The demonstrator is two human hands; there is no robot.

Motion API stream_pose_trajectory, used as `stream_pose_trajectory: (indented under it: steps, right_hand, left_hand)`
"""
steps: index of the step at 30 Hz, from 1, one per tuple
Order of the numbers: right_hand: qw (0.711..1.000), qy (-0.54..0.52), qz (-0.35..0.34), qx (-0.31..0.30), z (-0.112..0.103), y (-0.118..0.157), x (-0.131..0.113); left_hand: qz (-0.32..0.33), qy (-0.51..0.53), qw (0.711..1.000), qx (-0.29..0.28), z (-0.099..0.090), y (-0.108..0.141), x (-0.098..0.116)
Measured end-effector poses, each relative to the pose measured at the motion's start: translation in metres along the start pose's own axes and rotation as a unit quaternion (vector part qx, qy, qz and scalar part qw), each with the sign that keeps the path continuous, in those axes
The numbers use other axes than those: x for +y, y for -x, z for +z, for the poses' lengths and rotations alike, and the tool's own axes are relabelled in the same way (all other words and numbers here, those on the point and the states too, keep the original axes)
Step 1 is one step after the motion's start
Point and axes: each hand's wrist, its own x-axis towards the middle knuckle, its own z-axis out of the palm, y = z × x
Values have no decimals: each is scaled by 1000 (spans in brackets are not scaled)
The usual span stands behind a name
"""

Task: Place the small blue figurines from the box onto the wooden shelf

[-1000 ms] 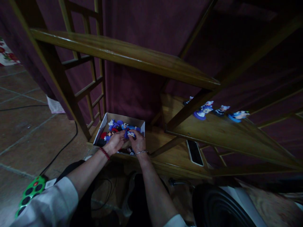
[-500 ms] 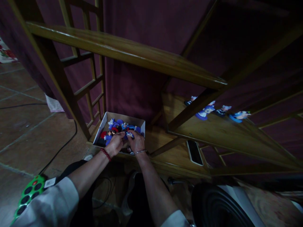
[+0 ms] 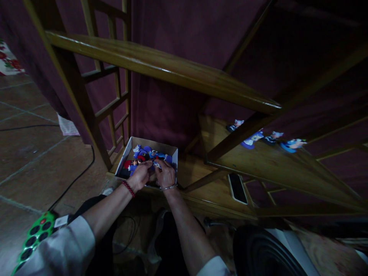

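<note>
A white-rimmed cardboard box [image 3: 123, 158] on the lowest shelf holds several small figurines, mostly purple, blue and red. Both hands are inside it, close together. My right hand [image 3: 166, 174], with a silver bracelet at the wrist, is closed on a small purple-and-white figurine [image 3: 156, 165]. My left hand [image 3: 140, 175], wearing a red bead bracelet, has its fingers pressed together right beside that figurine; what they grip is hidden. Left of it, a figurine in red and purple [image 3: 133, 165] lies in the box.
Several figurines stand on the higher wooden shelf [image 3: 224, 147] at right. A phone [image 3: 237, 188] lies on the lower shelf. A wooden rail [image 3: 161, 69] crosses above the box. A green power strip [image 3: 37, 237] and a black cable [image 3: 76, 176] are on the floor at left.
My right hand has turned slightly over the figurine and now covers more of it. My left hand has hardly moved. The view has shifted a little.
</note>
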Motion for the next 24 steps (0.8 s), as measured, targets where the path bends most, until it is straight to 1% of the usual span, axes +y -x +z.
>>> stream_pose_trajectory:
  steps: [4,7,12,16,21,24]
  right_hand:
    - [999,-29,28,22,-1,-2,-1]
    - [998,-50,37,30,-2,-3,-2]
    - [995,-67,54,45,-6,-3,-5]
    - [990,-100,85,44,-7,-3,-2]
    - [980,-144,119,62,-4,-5,3]
    - [979,-155,125,50,-4,-6,4]
  left_hand:
    - [0,2,1000,-14,1,2,11]
    - [-17,15,1000,-15,2,3,20]
    - [-38,26,998,-38,0,3,28]
    - [-39,26,997,-62,-1,4,28]
    - [-26,39,994,-99,-5,0,23]
    - [-17,38,993,-110,-9,-1,22]
